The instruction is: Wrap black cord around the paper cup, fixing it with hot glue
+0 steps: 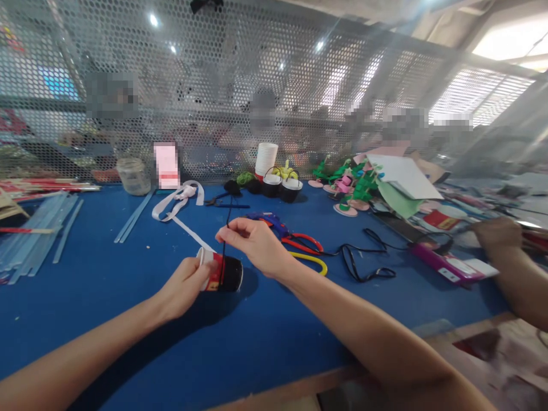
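Tilted on its side, a paper cup (233, 274) partly covered in black yarn, with red print showing, is gripped in my left hand (188, 283). My right hand (252, 242) pinches a strand of black yarn (224, 251) just above the cup, fingers closed. The strand runs down across the cup's side and also up toward a dark yarn ball (232, 188) at the back. White double-sided tape or ribbon (188, 229) trails from near the cup's rim to a loose coil on the table.
Red-handled scissors (305, 242), a yellow handle (312, 261), and a blue glue gun (269, 220) with its black cord (355, 262) lie beyond my right hand. Black-wrapped cups (291, 191), stacked white cups (266, 160), glue sticks (38, 240) and a jar (133, 176) stand around. Another person's hand (499, 237) is at right.
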Demonstrator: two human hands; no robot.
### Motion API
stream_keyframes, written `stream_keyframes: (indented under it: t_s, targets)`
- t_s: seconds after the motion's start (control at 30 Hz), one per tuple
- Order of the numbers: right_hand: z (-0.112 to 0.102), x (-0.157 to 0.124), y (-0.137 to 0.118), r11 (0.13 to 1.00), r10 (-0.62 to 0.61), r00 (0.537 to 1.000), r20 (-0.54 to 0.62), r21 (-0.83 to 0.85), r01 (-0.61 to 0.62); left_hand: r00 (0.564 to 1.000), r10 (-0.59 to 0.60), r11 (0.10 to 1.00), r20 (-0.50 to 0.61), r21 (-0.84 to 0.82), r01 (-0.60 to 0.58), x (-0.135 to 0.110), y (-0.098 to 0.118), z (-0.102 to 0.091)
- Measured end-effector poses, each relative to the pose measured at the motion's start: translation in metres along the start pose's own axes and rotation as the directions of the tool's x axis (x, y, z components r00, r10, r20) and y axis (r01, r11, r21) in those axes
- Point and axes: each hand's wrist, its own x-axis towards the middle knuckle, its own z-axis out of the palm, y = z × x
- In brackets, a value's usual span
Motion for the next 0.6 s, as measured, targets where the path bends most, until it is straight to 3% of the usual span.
stream_keyframes:
  t_s: [0.23, 0.37, 0.6]
  targets:
    - [-0.01, 0.0, -0.006, 1.0, -0.019, 0.995, -0.098, -0.026, 0.016, 0.973, -0.229, 0.893, -0.032, -0.404, 0.197, 0.006, 0.006, 0.001]
    - [-0.01, 0.001, -0.003, 0.997, -0.061, 0.992, -0.11, -0.052, 0.056, 0.962, -0.271, 0.867, -0.018, -0.438, 0.236, 0.005, 0.008, 0.002]
    - [-0.012, 0.004, 0.006, 0.987, -0.066, 0.99, -0.123, -0.153, 0.047, 0.965, -0.26, 0.9, -0.021, -0.366, 0.234, -0.001, 0.007, 0.006]
